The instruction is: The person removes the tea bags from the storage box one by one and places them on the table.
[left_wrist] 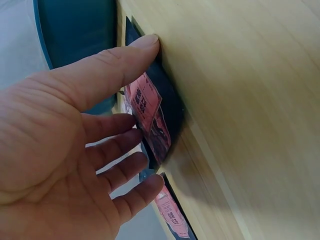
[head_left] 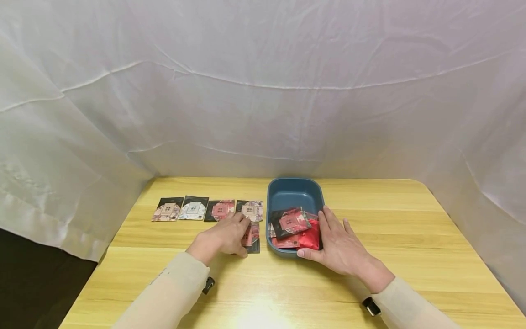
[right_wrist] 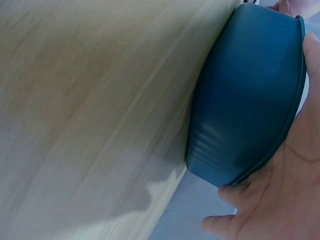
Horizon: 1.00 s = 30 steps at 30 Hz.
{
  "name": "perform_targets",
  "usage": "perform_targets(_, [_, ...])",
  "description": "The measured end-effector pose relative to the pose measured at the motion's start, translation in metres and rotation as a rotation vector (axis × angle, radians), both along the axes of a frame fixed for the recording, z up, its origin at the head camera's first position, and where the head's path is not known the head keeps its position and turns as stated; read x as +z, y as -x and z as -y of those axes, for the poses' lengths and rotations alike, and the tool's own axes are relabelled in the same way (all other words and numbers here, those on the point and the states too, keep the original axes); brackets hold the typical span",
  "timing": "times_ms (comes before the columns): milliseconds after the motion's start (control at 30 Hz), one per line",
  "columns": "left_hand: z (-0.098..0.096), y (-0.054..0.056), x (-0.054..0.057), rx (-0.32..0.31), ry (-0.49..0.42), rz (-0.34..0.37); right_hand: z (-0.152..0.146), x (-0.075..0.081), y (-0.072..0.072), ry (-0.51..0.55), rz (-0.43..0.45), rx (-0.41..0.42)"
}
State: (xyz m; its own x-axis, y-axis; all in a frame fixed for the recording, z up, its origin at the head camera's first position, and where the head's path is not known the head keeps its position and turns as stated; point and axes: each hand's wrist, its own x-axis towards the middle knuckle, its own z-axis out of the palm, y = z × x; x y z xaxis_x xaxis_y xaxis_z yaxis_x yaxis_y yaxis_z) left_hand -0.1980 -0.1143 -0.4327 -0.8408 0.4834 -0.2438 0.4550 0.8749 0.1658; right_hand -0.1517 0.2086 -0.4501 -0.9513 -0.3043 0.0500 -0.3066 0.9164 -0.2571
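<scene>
My left hand (head_left: 228, 233) rests over a black-and-red sachet (left_wrist: 160, 132) lying on the table just left of the blue tray. Its thumb is at one edge of the sachet and its relaxed fingertips at the opposite edge. The hand covers part of the sachet in the head view. My right hand (head_left: 341, 244) lies against the right side of the blue tray (head_left: 297, 185), fingers straight along the rim and thumb over the near corner. Inside the tray's near half, several sachets (head_left: 289, 222) lie piled, with a shiny red packet (head_left: 310, 235) at the right.
Left of the tray, a row of flat sachets lies on the wooden table (head_left: 394, 219): a beige one (head_left: 167, 210), a white one (head_left: 193, 209), a red one (head_left: 219, 210) and a pale pink one (head_left: 250, 209). White cloth (head_left: 263, 119) hangs behind the table and at both sides.
</scene>
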Motion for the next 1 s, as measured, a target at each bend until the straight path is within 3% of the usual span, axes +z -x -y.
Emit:
perform_targets(200, [0.0, 0.0, 0.001, -0.009, -0.008, 0.001, 0.0, 0.0, 0.0, 0.0, -0.001, -0.002])
perform_targets(333, [0.001, -0.002, 0.008, 0.006, -0.038, 0.002, 0.0, -0.001, 0.0, 0.004, 0.003, -0.004])
perform_targets(500, [-0.006, -0.004, 0.025, 0.033, -0.11, -0.091, 0.0, -0.001, -0.001, 0.001, 0.001, -0.007])
perform_targets(667, [-0.026, -0.007, 0.042, 0.032, -0.167, -0.177, 0.0, -0.001, 0.0, -0.004, -0.002, -0.006])
perform_targets(800, [-0.047, -0.007, 0.049, 0.026, -0.172, -0.175, 0.0, -0.001, 0.0, -0.006, -0.004, -0.002])
perform_targets(1000, [-0.074, -0.002, 0.051, -0.008, -0.129, -0.168, 0.0, 0.0, 0.0, -0.008, -0.009, 0.006])
